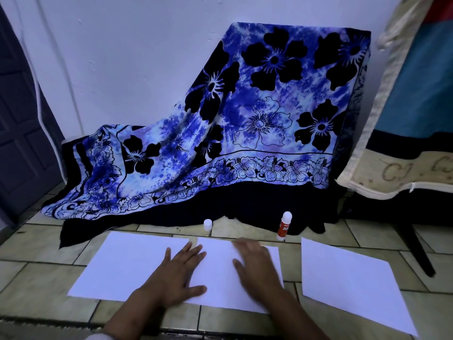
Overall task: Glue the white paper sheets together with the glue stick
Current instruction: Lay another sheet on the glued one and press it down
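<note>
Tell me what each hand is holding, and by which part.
Nothing is gripped. The left hand and the right hand lie flat on the paper sheets, pressing them; the glue stick stands apart behind.

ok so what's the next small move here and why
Probably lift the right hand and reach for the glue stick, standing upright just beyond the middle sheet. The left hand lies flat where the left sheet and middle sheet overlap, so that joint looks done, while the right sheet lies apart, unjoined.
</note>
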